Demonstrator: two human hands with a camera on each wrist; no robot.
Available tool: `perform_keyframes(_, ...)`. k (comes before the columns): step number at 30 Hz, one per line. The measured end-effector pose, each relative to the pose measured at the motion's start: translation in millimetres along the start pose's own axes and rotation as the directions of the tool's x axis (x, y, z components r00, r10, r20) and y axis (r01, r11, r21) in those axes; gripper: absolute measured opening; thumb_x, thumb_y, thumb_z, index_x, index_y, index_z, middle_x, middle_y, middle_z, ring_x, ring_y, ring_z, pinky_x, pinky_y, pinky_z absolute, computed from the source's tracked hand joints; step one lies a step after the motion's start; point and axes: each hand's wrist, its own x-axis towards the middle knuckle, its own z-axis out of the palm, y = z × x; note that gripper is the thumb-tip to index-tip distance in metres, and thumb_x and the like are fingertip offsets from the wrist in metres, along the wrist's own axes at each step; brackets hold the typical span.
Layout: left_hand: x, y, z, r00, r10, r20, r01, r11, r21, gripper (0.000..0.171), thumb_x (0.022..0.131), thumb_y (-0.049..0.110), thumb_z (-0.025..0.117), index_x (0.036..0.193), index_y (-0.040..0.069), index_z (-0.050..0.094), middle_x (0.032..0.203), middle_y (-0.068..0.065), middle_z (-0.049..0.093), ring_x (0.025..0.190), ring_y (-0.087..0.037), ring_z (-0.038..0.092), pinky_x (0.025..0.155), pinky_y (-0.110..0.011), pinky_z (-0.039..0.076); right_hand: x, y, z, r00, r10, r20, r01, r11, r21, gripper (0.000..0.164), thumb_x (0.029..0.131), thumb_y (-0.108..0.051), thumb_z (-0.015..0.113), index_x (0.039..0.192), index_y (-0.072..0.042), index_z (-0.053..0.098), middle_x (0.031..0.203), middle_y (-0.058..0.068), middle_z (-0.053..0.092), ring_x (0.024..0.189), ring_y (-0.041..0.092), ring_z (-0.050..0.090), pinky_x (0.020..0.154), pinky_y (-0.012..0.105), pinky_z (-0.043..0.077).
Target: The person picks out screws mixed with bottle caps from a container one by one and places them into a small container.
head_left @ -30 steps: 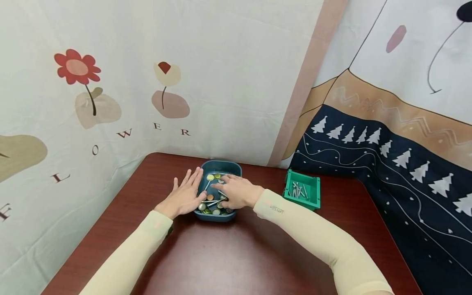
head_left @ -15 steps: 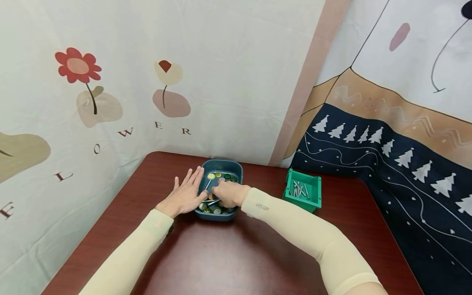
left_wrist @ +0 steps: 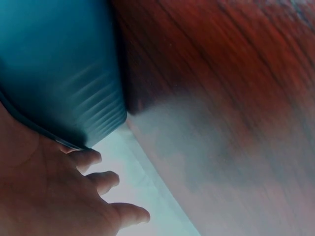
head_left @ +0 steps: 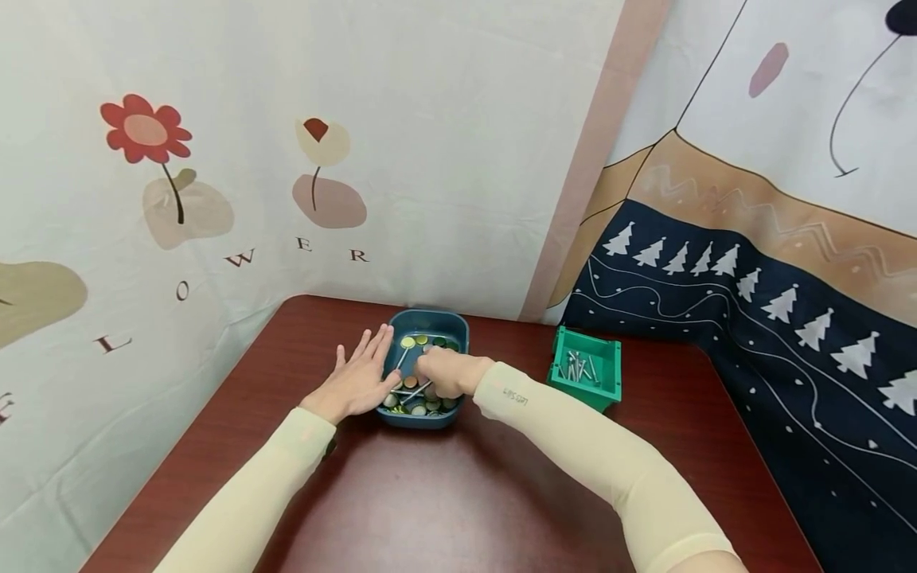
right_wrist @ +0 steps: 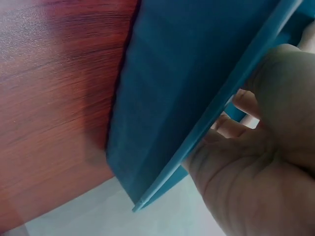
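The step in hand looks like sorting through the loose caps (head_left: 407,342) and metal bolts (head_left: 417,391) in the blue bin (head_left: 419,422), near the far edge of the tabletop (head_left: 423,493). The right grip (head_left: 450,372) curls down inside; whether it has hold of anything is hidden. The left grip (head_left: 354,380), fingers straight and spread, touches the bin's side without grasping. Next calls for a clean pinch on one bolt.

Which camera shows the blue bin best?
The head view: it shows the blue bin from above, its inside included, though the left hand and right hand cover parts. The left wrist view shows mostly outer wall; the right wrist view, outer wall and rim.
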Motion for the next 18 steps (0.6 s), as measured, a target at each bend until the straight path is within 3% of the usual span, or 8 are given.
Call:
perform_keyframes(9, 2.6, -0.3, -0.7, 1.0, -0.001, 0.005, 0.001, 1.0, -0.01, 0.089, 0.121, 0.043, 0.052, 0.189, 0.008, 0.005, 0.199, -0.016, 0.004, 0.184, -0.049, 0.003, 0.136, -0.092, 0.002, -4.2, 10.9, -2.1, 0.991, -0.052, -0.125, 0.065, 0.993, 0.098, 0.02, 0.106, -0.01, 0.086, 0.125, -0.007, 0.088, 0.127, 0.008, 0.086, 0.118, 0.023, 0.082, 0.096, 0.029, 0.069)
perform_keyframes(18, 4.5, -1.6, 2.2, 1.0, -0.004, 0.0, 0.004, 1.0, 0.002, 0.089, 0.121, 0.043, 0.052, 0.189, 0.008, 0.007, 0.198, -0.018, 0.007, 0.184, -0.051, 0.007, 0.136, -0.092, 0.005, -7.8, 21.3, -6.2, 0.97, -0.063, -0.237, 0.11, 0.976, 0.19, 0.017, 0.109, -0.007, 0.082, 0.125, -0.005, 0.087, 0.12, 0.009, 0.088, 0.105, 0.021, 0.082, 0.09, 0.029, 0.068)
